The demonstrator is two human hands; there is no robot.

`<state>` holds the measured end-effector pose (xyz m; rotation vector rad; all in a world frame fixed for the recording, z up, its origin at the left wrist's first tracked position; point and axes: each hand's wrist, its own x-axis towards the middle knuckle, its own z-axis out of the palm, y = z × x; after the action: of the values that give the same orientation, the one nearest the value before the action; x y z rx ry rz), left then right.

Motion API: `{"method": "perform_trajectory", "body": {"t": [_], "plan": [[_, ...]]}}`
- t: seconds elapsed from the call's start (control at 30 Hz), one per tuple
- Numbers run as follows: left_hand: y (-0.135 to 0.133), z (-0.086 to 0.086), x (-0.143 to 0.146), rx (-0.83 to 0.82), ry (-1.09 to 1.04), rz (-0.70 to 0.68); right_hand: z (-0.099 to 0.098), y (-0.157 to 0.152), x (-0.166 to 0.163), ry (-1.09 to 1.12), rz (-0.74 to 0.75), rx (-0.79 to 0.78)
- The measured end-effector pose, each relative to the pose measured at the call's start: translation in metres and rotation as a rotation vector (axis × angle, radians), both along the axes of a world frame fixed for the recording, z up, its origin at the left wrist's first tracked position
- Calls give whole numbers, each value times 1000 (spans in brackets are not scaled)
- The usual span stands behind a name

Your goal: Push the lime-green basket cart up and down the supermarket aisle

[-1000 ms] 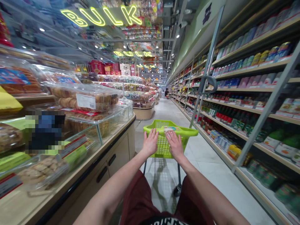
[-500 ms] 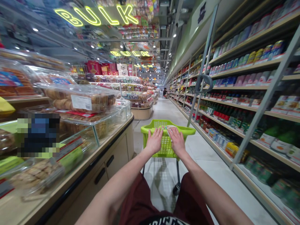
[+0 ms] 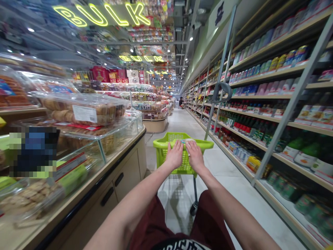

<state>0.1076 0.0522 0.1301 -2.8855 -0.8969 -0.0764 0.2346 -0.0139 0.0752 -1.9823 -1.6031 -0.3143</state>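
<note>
A lime-green plastic shopping cart [image 3: 166, 140] stands in the aisle straight ahead of me. My left hand [image 3: 174, 156] rests on its near rim with the fingers curled over the edge. Right beside it, my right hand [image 3: 194, 155] grips the same rim. The two hands sit close together at the middle of the rim. One cart wheel [image 3: 193, 208] shows below, between my knees.
A bakery counter [image 3: 114, 163] with clear boxes of pastries [image 3: 83, 111] runs along the left. Long shelves of bottles and cans [image 3: 260, 121] line the right. The pale tiled aisle [image 3: 182, 121] stretches ahead, with a person [image 3: 180, 101] far down it.
The cart, with both hands on its rim, has rolled forward along the aisle. The bakery counter and the shelves have slid back past me.
</note>
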Motion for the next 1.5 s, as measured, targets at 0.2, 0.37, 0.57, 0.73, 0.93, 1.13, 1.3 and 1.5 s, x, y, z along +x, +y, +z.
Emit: {"method": "perform_trajectory", "body": {"t": [0.2, 0.37, 0.57, 0.73, 0.93, 1.13, 1.3, 1.5], "plan": [[8, 1, -8, 12, 9, -23, -6, -16, 30, 14, -130, -55], [2, -4, -1, 9, -2, 29, -8, -26, 58, 44, -294, -63], [-4, -5, 3, 0, 19, -13, 4, 4, 6, -26, -36, -36], [-1, -6, -4, 19, 27, -27, 2, 1, 22, -47, -83, -72], [2, -2, -4, -28, 36, -22, -4, -18, 78, -5, -295, -94], [28, 6, -23, -85, -3, 235, 1, 4, 44, -8, -87, -79], [36, 4, -36, -63, 22, 239, -3, 4, 39, 14, -73, -98], [24, 1, -28, -55, 12, 160, -11, -16, 83, 50, -202, -66]]}}
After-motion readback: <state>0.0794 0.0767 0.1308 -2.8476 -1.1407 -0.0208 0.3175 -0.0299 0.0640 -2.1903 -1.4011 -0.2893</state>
